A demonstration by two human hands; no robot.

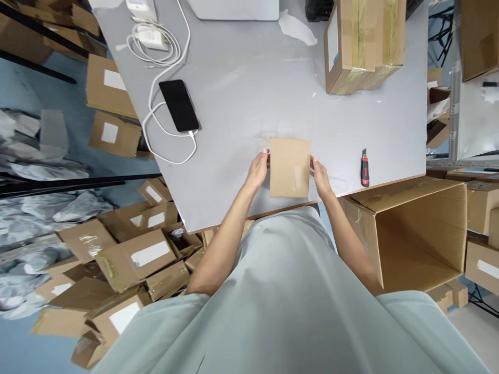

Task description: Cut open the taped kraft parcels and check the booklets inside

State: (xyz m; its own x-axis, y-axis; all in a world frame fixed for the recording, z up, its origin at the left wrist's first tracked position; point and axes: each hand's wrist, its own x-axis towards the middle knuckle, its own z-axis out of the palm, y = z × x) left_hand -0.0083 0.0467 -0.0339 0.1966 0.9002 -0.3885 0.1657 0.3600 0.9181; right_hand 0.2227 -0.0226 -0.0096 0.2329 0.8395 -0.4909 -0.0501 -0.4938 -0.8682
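A small brown cardboard box [290,167] is held between my two hands near the front edge of the grey table [249,93]. My left hand [258,169] grips its left side, and my right hand [320,175] grips the right side. Most of the fingertips are hidden behind the box's edges. To the right of my right hand lies a red and black utility knife [365,169], its tip pointing away from me.
A black phone [180,105] with a white cable lies at the left, below a charger [152,36]. Taped cartons [364,49] stand at the back right beside a laptop edge [236,9]. A large open carton [421,234] is at the right; discarded boxes [134,254] heap up at the left.
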